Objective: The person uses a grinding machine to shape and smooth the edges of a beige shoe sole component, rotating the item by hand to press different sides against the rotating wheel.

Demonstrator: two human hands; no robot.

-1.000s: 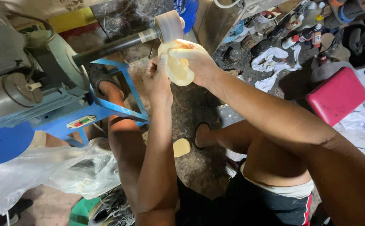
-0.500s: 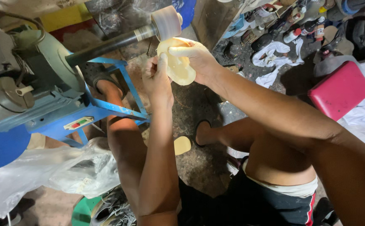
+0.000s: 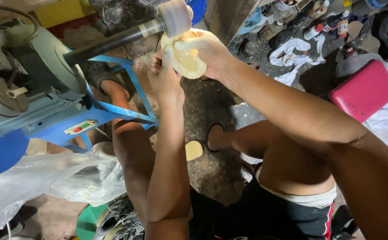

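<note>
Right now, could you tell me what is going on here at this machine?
A seated person holds a pale, cream-coloured shoe sole piece in both hands against the drum-shaped sanding wheel at the end of a dark shaft on a grey motor with a blue frame. The right hand grips the piece from above and the left hand steadies it from below. A similar pale piece lies on the floor between the legs, and a clear plastic bag sits to the left.

- The pale sole piece (image 3: 188,60) looks like matt, smooth rubber or foam (cream, slightly waxy).
- The drum (image 3: 174,17) has a rough, dull abrasive face; its shaft (image 3: 109,42) is dark matt metal.
- The frame (image 3: 114,111) is glossy blue-painted metal.
- The bag (image 3: 47,178) is thin, crinkled clear plastic.
- The floor (image 3: 211,106) is gritty concrete.
</note>
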